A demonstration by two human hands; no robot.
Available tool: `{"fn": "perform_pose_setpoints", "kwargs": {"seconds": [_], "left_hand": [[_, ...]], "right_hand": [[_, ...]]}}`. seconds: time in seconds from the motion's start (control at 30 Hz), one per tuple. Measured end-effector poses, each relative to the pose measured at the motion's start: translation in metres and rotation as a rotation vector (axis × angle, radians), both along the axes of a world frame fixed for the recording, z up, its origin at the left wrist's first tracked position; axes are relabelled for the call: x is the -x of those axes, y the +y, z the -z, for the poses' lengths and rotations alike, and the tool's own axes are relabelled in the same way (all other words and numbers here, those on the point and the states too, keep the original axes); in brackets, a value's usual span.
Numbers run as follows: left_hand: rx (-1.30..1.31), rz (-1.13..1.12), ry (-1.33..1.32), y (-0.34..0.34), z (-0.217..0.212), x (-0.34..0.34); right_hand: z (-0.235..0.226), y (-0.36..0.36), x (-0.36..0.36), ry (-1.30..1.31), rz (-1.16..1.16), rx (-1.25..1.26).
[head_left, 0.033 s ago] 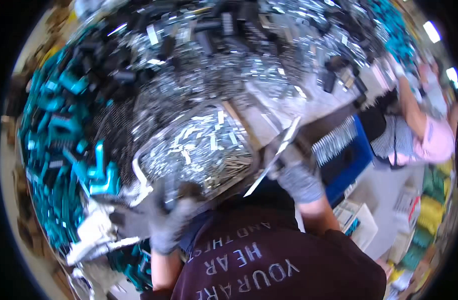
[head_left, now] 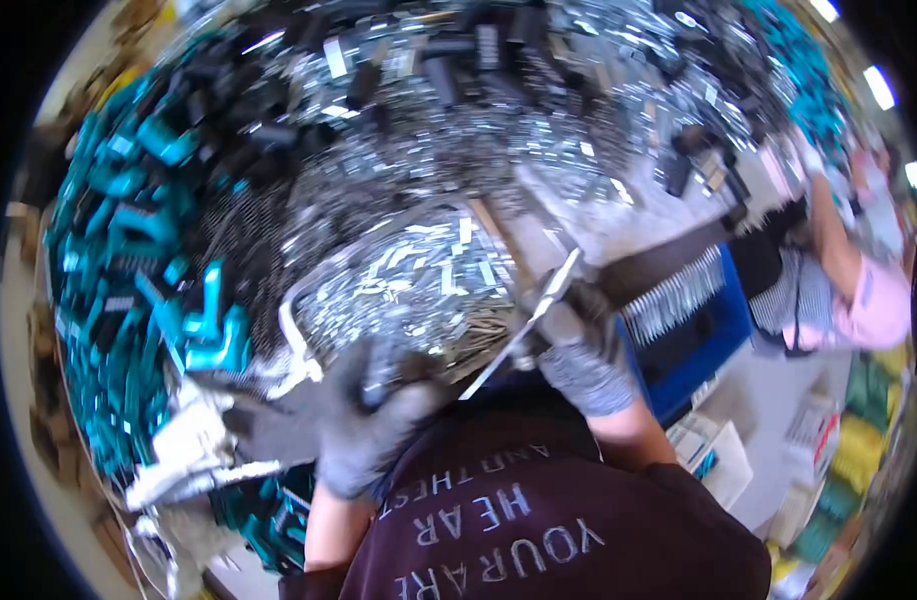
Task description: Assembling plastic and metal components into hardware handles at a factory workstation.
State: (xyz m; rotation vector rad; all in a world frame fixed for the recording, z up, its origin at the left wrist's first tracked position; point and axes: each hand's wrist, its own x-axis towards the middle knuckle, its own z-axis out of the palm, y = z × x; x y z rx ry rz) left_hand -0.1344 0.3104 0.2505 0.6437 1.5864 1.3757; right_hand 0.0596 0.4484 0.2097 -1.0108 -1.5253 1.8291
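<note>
Silvery strip (head_left: 549,294), pinched in the right hand (head_left: 576,338), its long axis slants from lower left to upper right.

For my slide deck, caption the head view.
Gloved right hand holding a slim metal strip beside a tray of small shiny pieces.

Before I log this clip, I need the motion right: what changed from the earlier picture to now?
The right hand and the metal strip it holds moved slightly left; the left hand shifted slightly right, so the gap narrowed. The right hand kept its grip; blur hides the left hand's. The tray and blue bin stayed put, though the view shifted.
</note>
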Motion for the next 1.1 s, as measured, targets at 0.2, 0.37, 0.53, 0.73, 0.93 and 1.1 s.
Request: {"fn": "perform_pose_setpoints", "kwargs": {"seconds": [0.2,0.37,0.53,0.73,0.93,1.1], "left_hand": [[-0.021,-0.018,0.141,-0.015,0.001,0.013],[-0.011,-0.063,0.232,-0.038,0.013,0.032],[-0.013,-0.089,0.349,-0.044,0.014,0.038],[-0.016,-0.059,0.329,-0.050,0.011,0.053],[0.066,-0.036,0.045,-0.075,0.008,0.070],[-0.001,-0.036,0.333,-0.070,0.004,0.065]], "right_hand": [[-0.020,-0.026,0.077,0.202,-0.165,0.270],[-0.032,-0.024,0.095,0.054,-0.291,0.255],[-0.034,-0.027,0.108,0.016,-0.305,0.254],[-0.036,-0.026,0.110,0.008,-0.318,0.017],[-0.044,0.024,0.089,0.160,0.154,-0.178],[-0.043,-0.001,0.106,0.102,0.018,-0.207]]}}
